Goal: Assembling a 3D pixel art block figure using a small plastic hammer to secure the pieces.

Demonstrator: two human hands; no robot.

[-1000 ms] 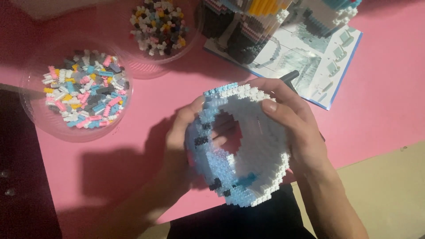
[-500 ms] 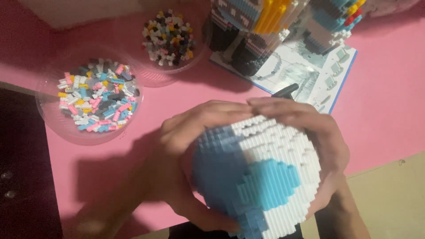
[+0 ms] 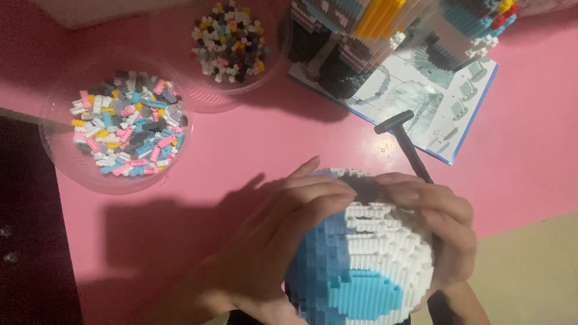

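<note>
Your left hand and right hand clasp the brick dome; squeezing hard risks popping bricks loose.

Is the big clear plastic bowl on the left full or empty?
Neither: the clear plastic bowl holds one loose layer of small mixed-colour bricks, well below its rim.

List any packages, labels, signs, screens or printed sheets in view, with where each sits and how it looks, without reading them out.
Instruction booklet: upper right on the pink table, partly under a brick-built model; flat, rectangular, blue-edged, with pale blue-grey pictures of building steps.
No packages, signs, screens or labels show.
</note>
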